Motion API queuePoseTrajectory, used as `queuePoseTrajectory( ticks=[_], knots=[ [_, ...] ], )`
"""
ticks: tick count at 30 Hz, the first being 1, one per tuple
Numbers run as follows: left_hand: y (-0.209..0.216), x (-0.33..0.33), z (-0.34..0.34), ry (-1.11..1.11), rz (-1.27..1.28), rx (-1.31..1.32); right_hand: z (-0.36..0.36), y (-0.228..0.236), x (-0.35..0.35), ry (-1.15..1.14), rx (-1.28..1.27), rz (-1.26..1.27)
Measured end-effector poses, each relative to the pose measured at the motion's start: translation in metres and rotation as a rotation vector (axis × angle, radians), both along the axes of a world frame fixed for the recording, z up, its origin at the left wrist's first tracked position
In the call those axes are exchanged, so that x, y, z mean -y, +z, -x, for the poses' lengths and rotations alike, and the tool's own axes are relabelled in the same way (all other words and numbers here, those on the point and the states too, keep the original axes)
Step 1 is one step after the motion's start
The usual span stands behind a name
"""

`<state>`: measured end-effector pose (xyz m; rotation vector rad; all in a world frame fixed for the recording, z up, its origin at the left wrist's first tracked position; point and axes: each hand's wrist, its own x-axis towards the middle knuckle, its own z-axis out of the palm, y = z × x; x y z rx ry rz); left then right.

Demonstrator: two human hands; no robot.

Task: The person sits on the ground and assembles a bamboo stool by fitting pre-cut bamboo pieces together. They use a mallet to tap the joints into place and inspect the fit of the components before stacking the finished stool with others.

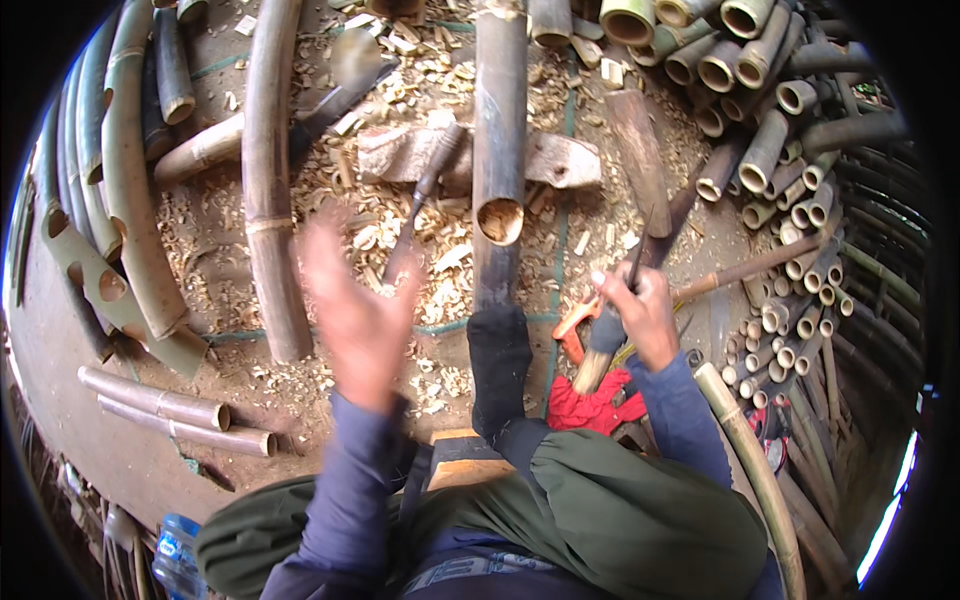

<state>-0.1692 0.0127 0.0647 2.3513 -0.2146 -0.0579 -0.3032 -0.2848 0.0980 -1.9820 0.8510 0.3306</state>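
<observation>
My left hand is raised over the wood chips, blurred by motion, with its fingers spread and nothing in them. My right hand is closed around a thin dark pointed tool; its exact kind is unclear. In front of me a bamboo pole rests across a pale wooden block. An oval hole is cut in its upper face, and my foot in a black sock is against its near end. A chisel-like tool with a dark handle leans on the block between my hands.
Below my right hand are an orange handle, a brush-like tool and a red cloth. A long bamboo pole lies left, beyond it bamboo pieces with cut holes. Stacked bamboo tubes fill the right side.
</observation>
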Motion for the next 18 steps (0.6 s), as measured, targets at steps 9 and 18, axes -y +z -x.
queuePoseTrajectory(
  ticks=[9, 18],
  knots=[
    [-0.078, -0.098, -0.054, 0.33, -0.444, -0.279, 0.021, -0.093, -0.01, 0.547, -0.373, 0.548],
    [0.076, -0.074, 0.018, 0.231, 0.199, -0.268, -0.013, -0.089, 0.063, 0.076, -0.037, 0.892]
  ],
)
